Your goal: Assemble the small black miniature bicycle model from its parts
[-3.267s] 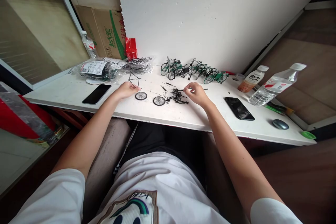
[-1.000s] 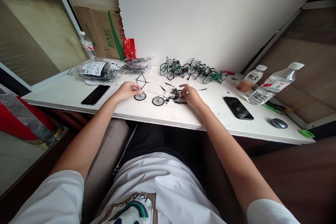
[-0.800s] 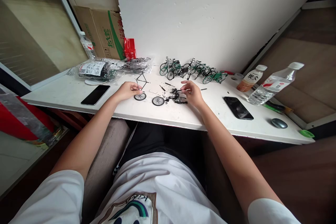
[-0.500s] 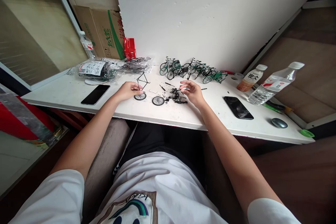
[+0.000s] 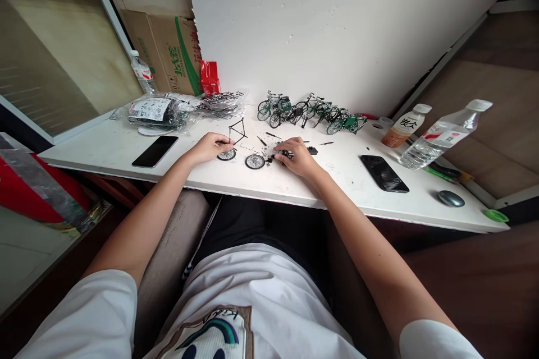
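My left hand [image 5: 210, 146] pinches a thin black wire bicycle frame [image 5: 238, 130] and holds it upright over the white table [image 5: 109, 148]. A small spoked wheel [image 5: 226, 155] lies just beside that hand, and a second wheel [image 5: 255, 161] lies a little further right. My right hand [image 5: 297, 156] rests palm down on a heap of small black model parts [image 5: 278, 153], fingers curled over them. Whether it grips any piece is hidden.
Several finished green model bicycles [image 5: 309, 110] stand at the back by the wall. Bags of parts [image 5: 158, 110] lie back left. A black phone [image 5: 155, 150] lies left, another phone [image 5: 384, 173] right, with two bottles [image 5: 442, 136] and a mouse [image 5: 450, 198] beyond.
My right hand has dropped from a raised pinch down onto the heap of black parts and moved slightly left. My left hand tilted the wire frame further right.
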A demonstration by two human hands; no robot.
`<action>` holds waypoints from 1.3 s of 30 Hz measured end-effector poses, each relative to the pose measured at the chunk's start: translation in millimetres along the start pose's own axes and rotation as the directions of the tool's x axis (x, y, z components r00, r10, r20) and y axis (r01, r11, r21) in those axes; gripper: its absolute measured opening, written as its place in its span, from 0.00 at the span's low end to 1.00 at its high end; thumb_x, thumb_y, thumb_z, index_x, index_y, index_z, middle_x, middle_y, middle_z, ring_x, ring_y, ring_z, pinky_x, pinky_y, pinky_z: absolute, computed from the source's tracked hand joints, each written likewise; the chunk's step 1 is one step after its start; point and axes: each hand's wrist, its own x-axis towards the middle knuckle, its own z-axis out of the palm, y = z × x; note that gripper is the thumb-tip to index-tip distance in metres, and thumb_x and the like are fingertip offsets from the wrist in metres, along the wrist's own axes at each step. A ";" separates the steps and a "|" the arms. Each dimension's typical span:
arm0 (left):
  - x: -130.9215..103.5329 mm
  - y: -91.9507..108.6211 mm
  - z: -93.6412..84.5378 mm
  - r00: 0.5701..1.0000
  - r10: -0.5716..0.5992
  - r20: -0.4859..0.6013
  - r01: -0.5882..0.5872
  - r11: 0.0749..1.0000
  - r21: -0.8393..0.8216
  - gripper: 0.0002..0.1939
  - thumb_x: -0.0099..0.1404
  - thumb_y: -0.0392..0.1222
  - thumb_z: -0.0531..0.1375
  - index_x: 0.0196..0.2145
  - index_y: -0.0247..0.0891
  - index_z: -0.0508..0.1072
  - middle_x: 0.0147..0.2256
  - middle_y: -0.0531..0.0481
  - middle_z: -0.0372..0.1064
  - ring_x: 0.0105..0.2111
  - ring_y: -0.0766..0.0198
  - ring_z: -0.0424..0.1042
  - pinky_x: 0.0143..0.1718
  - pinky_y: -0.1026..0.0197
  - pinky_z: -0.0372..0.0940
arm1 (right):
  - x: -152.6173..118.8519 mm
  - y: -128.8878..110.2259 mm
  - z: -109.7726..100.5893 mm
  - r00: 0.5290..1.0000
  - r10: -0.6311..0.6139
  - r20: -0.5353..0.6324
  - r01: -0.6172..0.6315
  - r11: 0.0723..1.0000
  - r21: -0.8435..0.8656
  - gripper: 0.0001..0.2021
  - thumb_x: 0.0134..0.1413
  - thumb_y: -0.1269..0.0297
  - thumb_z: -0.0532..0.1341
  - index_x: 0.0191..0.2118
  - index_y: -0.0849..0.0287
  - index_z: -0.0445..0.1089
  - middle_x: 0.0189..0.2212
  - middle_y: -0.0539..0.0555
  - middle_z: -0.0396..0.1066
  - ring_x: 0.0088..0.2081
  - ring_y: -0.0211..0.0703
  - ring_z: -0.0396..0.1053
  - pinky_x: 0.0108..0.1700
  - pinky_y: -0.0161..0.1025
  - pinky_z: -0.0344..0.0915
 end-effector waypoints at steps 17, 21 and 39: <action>-1.6 3.8 13.2 0.989 0.083 0.120 -0.074 0.994 -0.076 0.35 0.60 0.71 0.69 0.49 0.36 0.82 0.41 0.40 0.82 0.35 0.57 0.74 0.41 0.55 0.68 | -0.4 -5.7 11.2 0.999 -0.017 -0.035 0.020 0.996 0.091 0.08 0.65 0.60 0.69 0.46 0.53 0.83 0.47 0.59 0.82 0.57 0.62 0.70 0.60 0.60 0.70; -1.9 3.7 13.9 0.987 0.093 0.130 -0.086 0.995 -0.057 0.30 0.62 0.67 0.69 0.48 0.38 0.82 0.43 0.40 0.82 0.38 0.56 0.76 0.44 0.55 0.69 | -0.8 -8.9 9.1 0.996 0.038 -0.083 -0.029 0.994 0.107 0.08 0.66 0.59 0.68 0.46 0.53 0.82 0.46 0.60 0.82 0.55 0.60 0.72 0.58 0.58 0.72; 0.4 0.2 8.1 0.993 0.115 -0.022 -0.112 0.986 0.124 0.27 0.67 0.67 0.63 0.36 0.38 0.83 0.43 0.41 0.83 0.50 0.45 0.78 0.57 0.51 0.67 | 0.0 -5.5 7.4 0.988 0.121 -0.096 -0.120 0.993 0.015 0.17 0.71 0.56 0.59 0.56 0.55 0.79 0.46 0.61 0.82 0.54 0.65 0.69 0.57 0.62 0.69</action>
